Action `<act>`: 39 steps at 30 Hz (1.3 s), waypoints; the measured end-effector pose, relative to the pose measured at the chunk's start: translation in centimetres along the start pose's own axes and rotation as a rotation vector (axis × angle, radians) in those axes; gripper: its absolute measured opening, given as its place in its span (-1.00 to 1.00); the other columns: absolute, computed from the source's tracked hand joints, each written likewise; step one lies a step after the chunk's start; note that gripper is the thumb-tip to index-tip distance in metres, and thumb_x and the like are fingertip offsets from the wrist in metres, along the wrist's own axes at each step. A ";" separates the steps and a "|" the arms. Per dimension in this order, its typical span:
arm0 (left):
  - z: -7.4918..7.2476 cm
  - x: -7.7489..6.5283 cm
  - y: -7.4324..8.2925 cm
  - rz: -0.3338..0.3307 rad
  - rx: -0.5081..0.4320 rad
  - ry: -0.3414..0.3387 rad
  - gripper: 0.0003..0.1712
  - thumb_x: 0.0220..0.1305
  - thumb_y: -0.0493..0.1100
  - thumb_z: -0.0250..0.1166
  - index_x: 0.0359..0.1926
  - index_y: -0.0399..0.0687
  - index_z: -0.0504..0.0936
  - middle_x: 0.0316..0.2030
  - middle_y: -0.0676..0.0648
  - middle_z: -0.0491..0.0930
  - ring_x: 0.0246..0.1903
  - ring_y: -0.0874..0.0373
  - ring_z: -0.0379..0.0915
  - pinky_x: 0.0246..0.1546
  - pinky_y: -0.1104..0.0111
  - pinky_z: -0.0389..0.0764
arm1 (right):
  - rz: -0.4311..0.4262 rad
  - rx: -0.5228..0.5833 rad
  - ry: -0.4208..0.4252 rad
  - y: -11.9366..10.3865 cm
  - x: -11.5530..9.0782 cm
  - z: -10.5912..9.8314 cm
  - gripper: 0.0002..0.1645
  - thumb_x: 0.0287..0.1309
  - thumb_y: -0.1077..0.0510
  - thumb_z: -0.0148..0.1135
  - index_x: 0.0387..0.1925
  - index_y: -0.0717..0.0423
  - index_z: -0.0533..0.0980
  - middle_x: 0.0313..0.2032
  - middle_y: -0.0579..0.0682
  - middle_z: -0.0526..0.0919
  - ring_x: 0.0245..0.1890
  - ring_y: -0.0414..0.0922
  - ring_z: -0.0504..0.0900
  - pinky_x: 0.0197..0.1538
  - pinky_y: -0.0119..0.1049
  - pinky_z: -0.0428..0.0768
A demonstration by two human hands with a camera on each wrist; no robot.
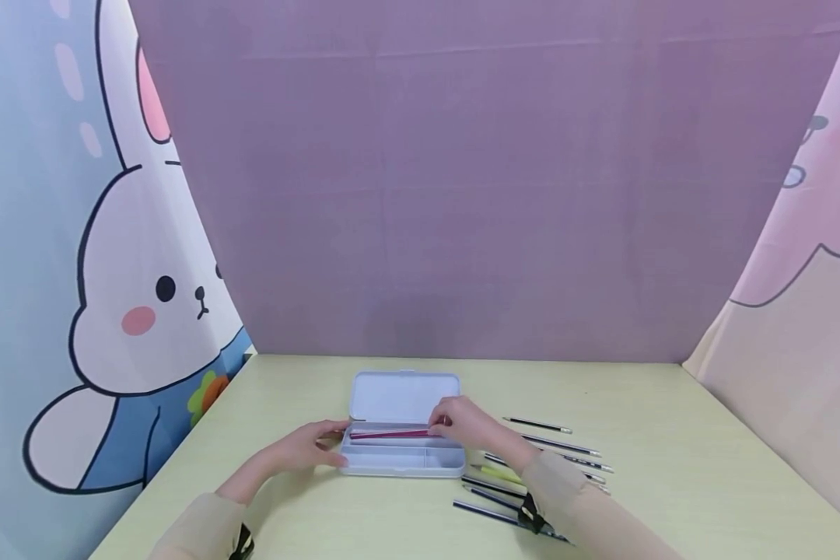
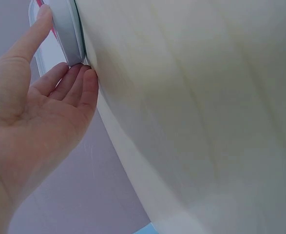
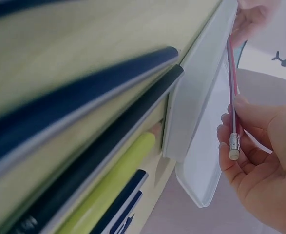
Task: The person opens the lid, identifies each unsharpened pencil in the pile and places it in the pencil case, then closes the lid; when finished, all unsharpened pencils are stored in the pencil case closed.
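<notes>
A white pencil case [image 1: 381, 471] lies on the table with its lid [image 1: 404, 397] raised at the back. My left hand [image 1: 302, 447] holds the case's left end, thumb at the near corner and fingers at the far one. Over the right part of the case, my right hand [image 1: 462, 422] pinches a red pencil [image 1: 392, 434] close to its eraser end. That eraser [image 3: 234, 154] and its metal band stick out past my fingertips in the right wrist view. The pencil runs lengthwise along the case's rear compartment in the head view.
Several dark striped pencils [image 1: 490, 511] lie spread on the table [image 1: 308, 521] right of the case, partly under my right forearm. Among them is a yellow-green pen-like stick [image 3: 113, 187]. A purple curtain [image 1: 420, 194] hangs behind the table, with cartoon-printed cloth on both sides.
</notes>
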State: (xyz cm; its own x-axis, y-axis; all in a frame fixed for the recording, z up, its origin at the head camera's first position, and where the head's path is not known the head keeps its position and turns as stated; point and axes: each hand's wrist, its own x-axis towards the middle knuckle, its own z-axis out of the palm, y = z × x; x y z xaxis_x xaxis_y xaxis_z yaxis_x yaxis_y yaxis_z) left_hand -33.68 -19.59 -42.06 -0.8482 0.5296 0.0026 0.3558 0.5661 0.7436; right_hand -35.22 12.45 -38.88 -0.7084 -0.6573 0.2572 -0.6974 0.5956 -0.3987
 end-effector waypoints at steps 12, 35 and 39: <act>0.0 0.1 -0.1 -0.005 0.002 -0.007 -0.15 0.11 -0.07 0.37 0.31 -0.40 0.23 0.21 -0.39 0.35 0.16 -0.26 0.32 0.11 -0.04 0.44 | 0.023 -0.019 -0.029 0.2 0.3 0.7 -0.92 0.12 0.23 0.28 -0.40 0.16 0.65 -0.44 -0.06 0.63 -0.45 -0.29 0.49 -0.37 -0.51 0.49; 0.0 0.1 -0.2 0.006 -0.007 -0.007 -0.15 0.11 -0.06 0.38 0.31 -0.39 0.24 0.22 -0.39 0.33 0.17 -0.26 0.31 0.11 -0.04 0.44 | 0.109 -0.055 -0.091 0.1 1.2 1.7 -0.91 0.11 0.21 0.29 -0.46 0.14 0.63 -0.56 -0.15 0.56 -0.56 -0.34 0.36 -0.44 -0.51 0.43; 0.0 0.1 -0.2 -0.016 -0.005 -0.001 -0.14 0.10 -0.03 0.38 0.31 -0.35 0.25 0.23 -0.36 0.34 0.17 -0.25 0.32 0.11 -0.04 0.45 | 0.131 -0.099 -0.083 -0.1 1.3 1.5 -0.93 0.08 0.19 0.32 -0.47 0.09 0.63 -0.53 -0.17 0.54 -0.52 -0.34 0.38 -0.40 -0.50 0.44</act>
State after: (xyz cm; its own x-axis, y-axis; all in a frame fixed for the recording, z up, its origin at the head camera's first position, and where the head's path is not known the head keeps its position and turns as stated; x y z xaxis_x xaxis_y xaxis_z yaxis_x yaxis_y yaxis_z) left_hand -33.81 -19.66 -42.17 -0.8535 0.5210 -0.0100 0.3401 0.5715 0.7468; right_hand -35.90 10.88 -39.86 -0.7854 -0.6043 0.1341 -0.6099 0.7185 -0.3343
